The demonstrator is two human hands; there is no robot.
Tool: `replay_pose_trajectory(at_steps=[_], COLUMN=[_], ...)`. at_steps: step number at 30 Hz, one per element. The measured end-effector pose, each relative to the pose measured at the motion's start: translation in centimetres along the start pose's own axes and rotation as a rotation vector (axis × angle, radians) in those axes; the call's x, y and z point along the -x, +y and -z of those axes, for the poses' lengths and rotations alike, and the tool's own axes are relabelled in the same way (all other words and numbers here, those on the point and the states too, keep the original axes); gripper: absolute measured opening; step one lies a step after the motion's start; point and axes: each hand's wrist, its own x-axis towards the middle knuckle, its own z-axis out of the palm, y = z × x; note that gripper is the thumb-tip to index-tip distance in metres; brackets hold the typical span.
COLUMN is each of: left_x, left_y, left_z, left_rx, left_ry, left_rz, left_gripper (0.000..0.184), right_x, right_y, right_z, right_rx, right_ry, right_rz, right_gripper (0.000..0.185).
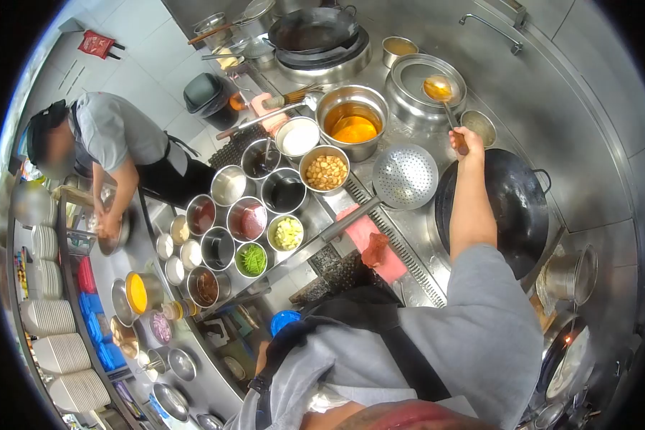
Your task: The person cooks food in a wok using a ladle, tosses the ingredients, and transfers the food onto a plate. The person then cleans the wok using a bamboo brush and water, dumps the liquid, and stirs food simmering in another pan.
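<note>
Right hand point(468, 141) clasps ladle point(450, 116) — amber liquid point(438, 89) beyond the grip, above pot point(411, 74); moving wants steadiness; left hand hidden — can't tell.

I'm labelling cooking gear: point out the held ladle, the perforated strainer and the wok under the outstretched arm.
Ladle point(438, 89): head view, on its bowl.
Perforated strainer point(406, 177): head view, on its holed disc.
Wok point(519, 211): head view, on its dark inside.

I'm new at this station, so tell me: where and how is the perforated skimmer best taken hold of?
Probably hold the skimmer by the outer half of its long handle, coming from above on the person's left. The handle slants that way, away from the broad round head.
</note>
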Motion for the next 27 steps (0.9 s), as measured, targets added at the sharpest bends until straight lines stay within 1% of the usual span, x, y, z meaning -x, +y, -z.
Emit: replay_pose_trajectory(at_steps=[3,5,7,8,11,13,15,16,17,18,19,20,21,22,24,25,26,27], left_x=[0.6,-0.3,-2.0,-2.9,-6.3,-8.9,-11.6,-12.8,-13.7,-14.0,-14.5,-14.9,-15.3,-15.6,-16.2,-15.9,-16.0,-15.9], left_y=[-1.3,-1.4,-1.3,-1.2,-0.9,-0.7,0.1,0.8,1.8,2.6,3.5,4.4,5.2,5.9,6.1,6.3,5.8,4.8], left_z=[-2.0,-2.6,-2.8,-2.8,-2.3,-1.6,-0.5,0.6,1.4,2.0,3.1,4.3,5.6,6.7,6.4,5.5,4.6,3.8], left_rx=[0.108,0.141,0.163,0.174,0.222,0.282,0.414,0.482,0.523,0.518,0.555,0.593,0.630,0.667,0.704,0.701,0.697,0.699], left_ry=[-0.079,-0.118,-0.150,-0.164,-0.205,-0.233,-0.256,-0.257,-0.261,-0.273,-0.290,-0.305,-0.318,-0.331,-0.345,-0.247,-0.147,-0.140], left_rz=[0.091,0.087,0.063,0.051,0.016,0.015,0.077,0.112,0.125,0.118,0.078,0.040,0.002,-0.034,-0.069,0.000,0.069,0.071], left_gripper=[0.020,0.020,0.019,0.019,0.018,0.018,0.017,0.017,0.017,0.017,0.017,0.016,0.016,0.016,0.015,0.014,0.013,0.013], right_x=[4.5,7.8,12.4,14.1,21.3,25.7,28.7,29.5,30.6,31.8,32.7,33.0,33.6,34.2,34.6,34.3,33.9,33.3], right_y=[-1.4,-2.2,-3.3,-3.4,-3.5,-3.1,-2.5,-1.8,-1.6,-1.3,-1.2,-0.9,-0.7,-0.4,-0.1,0.1,0.3,0.5], right_z=[-0.3,0.6,1.9,3.3,5.7,7.7,9.8,11.5,12.4,13.1,13.6,14.5,15.0,15.2,16.3,16.8,17.1,17.0], right_rx=[-0.070,-0.071,-0.136,-0.160,-0.130,-0.075,-0.031,0.041,0.047,0.151,0.253,0.306,0.307,0.384,0.580,0.580,0.707,0.834], right_ry=[0.061,0.082,0.050,0.043,0.144,0.233,0.179,0.159,0.178,0.206,0.230,0.250,0.256,0.298,0.341,0.341,0.363,0.381], right_rz=[0.086,0.140,0.180,0.188,0.237,0.203,0.251,0.266,0.268,0.238,0.209,0.179,0.184,0.176,0.156,0.156,0.212,0.269], right_gripper=[0.008,0.007,0.008,0.014,0.013,0.013,0.013,0.015,0.015,0.016,0.017,0.023,0.023,0.023,0.026,0.026,0.027,0.028])
